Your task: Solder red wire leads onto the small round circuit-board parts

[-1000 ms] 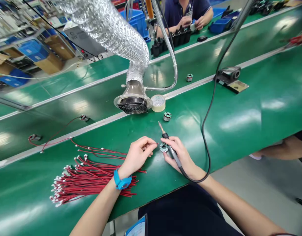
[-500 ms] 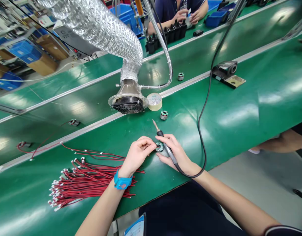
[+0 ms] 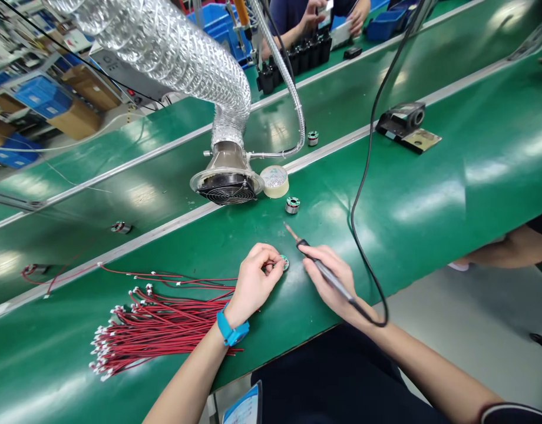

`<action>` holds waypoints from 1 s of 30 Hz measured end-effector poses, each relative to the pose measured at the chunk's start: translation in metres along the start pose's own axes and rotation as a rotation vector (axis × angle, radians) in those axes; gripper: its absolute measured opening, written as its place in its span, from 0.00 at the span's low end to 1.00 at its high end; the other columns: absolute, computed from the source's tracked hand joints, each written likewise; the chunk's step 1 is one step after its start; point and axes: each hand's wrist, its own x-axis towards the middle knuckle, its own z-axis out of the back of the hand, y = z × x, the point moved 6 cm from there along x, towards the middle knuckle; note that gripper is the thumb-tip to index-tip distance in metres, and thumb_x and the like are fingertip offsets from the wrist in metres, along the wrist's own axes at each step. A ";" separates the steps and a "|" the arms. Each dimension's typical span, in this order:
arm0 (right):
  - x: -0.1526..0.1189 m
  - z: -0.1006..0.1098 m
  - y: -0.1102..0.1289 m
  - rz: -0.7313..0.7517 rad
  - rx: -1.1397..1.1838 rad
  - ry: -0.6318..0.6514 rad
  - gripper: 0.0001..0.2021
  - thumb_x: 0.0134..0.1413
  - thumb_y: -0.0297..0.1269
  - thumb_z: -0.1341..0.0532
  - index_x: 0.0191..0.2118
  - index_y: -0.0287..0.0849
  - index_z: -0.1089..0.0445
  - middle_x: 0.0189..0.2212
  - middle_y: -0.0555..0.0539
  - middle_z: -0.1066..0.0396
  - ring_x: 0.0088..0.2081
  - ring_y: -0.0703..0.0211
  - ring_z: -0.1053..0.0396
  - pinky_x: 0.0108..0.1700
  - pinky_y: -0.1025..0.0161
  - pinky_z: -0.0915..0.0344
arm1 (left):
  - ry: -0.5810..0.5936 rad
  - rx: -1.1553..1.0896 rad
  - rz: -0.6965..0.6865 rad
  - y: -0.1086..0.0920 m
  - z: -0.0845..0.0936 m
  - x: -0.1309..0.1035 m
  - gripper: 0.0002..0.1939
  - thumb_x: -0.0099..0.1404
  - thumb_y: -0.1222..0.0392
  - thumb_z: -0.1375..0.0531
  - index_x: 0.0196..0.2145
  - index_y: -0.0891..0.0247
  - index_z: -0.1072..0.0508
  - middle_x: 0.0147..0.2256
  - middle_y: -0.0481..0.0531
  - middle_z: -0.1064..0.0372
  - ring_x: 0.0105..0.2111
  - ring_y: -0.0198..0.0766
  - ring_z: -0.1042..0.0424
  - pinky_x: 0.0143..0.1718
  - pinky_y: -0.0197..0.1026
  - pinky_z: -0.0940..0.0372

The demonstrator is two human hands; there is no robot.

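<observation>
My left hand, with a blue wrist strap below it, is closed on a small round motor stator with a green circuit board; the fingers hide most of it. In my right hand is a soldering iron, gripped like a pen, its copper-coloured tip up and to the left, apart from the stator. Beyond the tip a similar stator stands on the green bench. Left of my left wrist lies a bundle of red wires with white connectors.
A fume extractor on a silver duct hangs over the bench beside a tape roll. The iron's black cable arcs up on the right, near a metal stand. A co-worker's hands hold parts across the belt.
My right hand and the soldering iron have drawn away to the right from the stator, which stays in my left hand. Parts on the belt have shifted left.
</observation>
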 end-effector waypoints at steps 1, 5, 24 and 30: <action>-0.005 0.007 -0.002 -0.028 -0.006 -0.059 0.12 0.70 0.35 0.41 0.53 0.47 0.23 0.39 0.46 0.22 0.39 0.57 0.22 0.45 0.59 0.22 | -0.003 0.008 -0.002 0.000 0.000 0.000 0.08 0.69 0.58 0.37 0.31 0.61 0.24 0.39 0.54 0.29 0.31 0.36 0.32 0.31 0.39 0.37; -0.025 0.024 -0.008 -0.088 0.007 -0.194 0.13 0.71 0.39 0.43 0.41 0.45 0.21 0.27 0.48 0.24 0.31 0.57 0.22 0.34 0.61 0.24 | -0.012 0.028 0.002 0.002 -0.001 0.000 0.08 0.69 0.59 0.37 0.30 0.61 0.24 0.39 0.54 0.29 0.31 0.36 0.32 0.30 0.39 0.38; -0.020 0.021 0.002 -0.041 0.077 -0.166 0.11 0.68 0.33 0.42 0.39 0.44 0.21 0.18 0.55 0.32 0.18 0.64 0.33 0.26 0.64 0.33 | -0.045 0.076 -0.052 0.003 -0.004 -0.001 0.08 0.69 0.63 0.37 0.31 0.61 0.27 0.39 0.52 0.31 0.29 0.32 0.35 0.30 0.38 0.39; -0.023 0.019 -0.008 -0.104 0.163 -0.180 0.11 0.71 0.34 0.42 0.42 0.44 0.21 0.18 0.55 0.33 0.19 0.65 0.34 0.25 0.65 0.36 | -0.050 0.086 -0.071 0.005 -0.004 -0.001 0.08 0.69 0.65 0.37 0.31 0.62 0.28 0.39 0.51 0.31 0.30 0.31 0.35 0.30 0.36 0.39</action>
